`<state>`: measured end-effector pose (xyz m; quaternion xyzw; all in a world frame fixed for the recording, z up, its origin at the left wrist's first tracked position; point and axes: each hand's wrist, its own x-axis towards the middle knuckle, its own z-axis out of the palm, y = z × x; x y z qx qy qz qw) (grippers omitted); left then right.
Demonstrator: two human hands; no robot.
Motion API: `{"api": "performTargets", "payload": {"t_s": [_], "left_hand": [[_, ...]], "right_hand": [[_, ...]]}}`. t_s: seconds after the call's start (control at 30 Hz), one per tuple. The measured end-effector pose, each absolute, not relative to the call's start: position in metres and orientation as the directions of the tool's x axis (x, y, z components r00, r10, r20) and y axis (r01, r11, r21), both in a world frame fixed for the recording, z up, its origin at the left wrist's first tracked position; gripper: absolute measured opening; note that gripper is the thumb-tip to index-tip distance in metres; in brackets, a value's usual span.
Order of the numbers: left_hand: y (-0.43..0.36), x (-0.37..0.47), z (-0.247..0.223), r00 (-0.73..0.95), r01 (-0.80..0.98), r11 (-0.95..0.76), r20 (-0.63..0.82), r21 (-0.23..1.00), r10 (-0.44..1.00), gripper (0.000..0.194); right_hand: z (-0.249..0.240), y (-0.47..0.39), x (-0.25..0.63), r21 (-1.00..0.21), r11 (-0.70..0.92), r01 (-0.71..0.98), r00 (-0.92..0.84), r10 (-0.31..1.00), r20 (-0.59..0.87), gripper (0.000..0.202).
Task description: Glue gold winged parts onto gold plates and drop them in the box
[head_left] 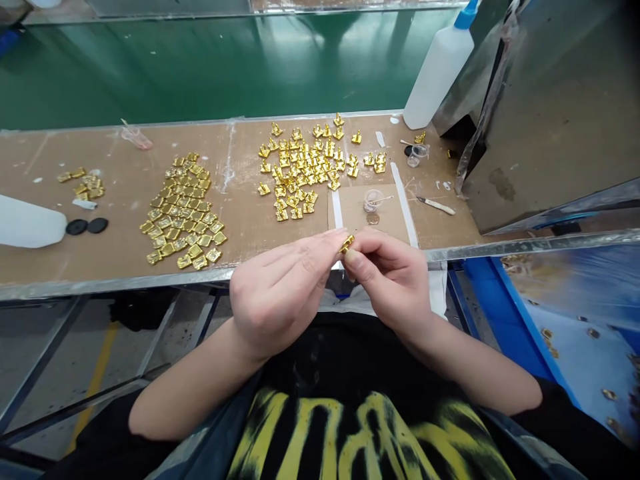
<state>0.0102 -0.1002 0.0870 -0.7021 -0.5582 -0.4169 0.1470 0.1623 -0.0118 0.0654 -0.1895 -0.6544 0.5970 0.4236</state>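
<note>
A small shiny gold metal piece (347, 244) is pinched between my two hands above the bench's front edge. My right hand (395, 273) is closed, its thumb and forefinger gripping the piece. My left hand (287, 287) has its fingers held together, with the tips meeting the piece from the left; its thumb is mostly hidden. Just beyond my hands lies a pile of gold pieces with upright prongs (310, 163). Flat square gold pieces (183, 213) form another pile to the left. A small clear cup (373, 201) with a thin stick in it stands on a cardboard sheet.
A white bottle with a blue cap (440, 73) stands at the back right, beside a metal panel (560, 107). A thin-bladed knife (436, 205) lies at right. On the left are black discs (87, 226) and a white bottle (30, 221). A blue bin (520, 320) sits below right.
</note>
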Motion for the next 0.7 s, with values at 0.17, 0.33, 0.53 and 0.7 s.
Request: {"api": "performTargets", "payload": {"t_s": [0.17,0.33,0.53,0.7], "left_hand": [[-0.1011,0.0095,0.0877,0.031,0.906,-0.332,0.742,0.263,0.670,0.034],[-0.1014,0.0089,0.0871,0.030,0.907,-0.327,0.736,0.264,0.676,0.034],[-0.1016,0.0072,0.0861,0.039,0.907,-0.333,0.738,0.257,0.673,0.036],[-0.1017,0.0057,0.0867,0.049,0.906,-0.343,0.743,0.249,0.668,0.036]], "right_hand": [[0.0640,-0.0114,0.1598,-0.946,0.191,-0.262,-0.568,0.762,0.311,0.022],[0.0645,-0.0118,0.1596,-0.949,0.171,-0.266,-0.570,0.766,0.297,0.022],[0.0646,-0.0123,0.1596,-0.953,0.166,-0.252,-0.574,0.767,0.285,0.026],[0.0656,-0.0119,0.1595,-0.954,0.169,-0.249,-0.577,0.765,0.286,0.025]]}}
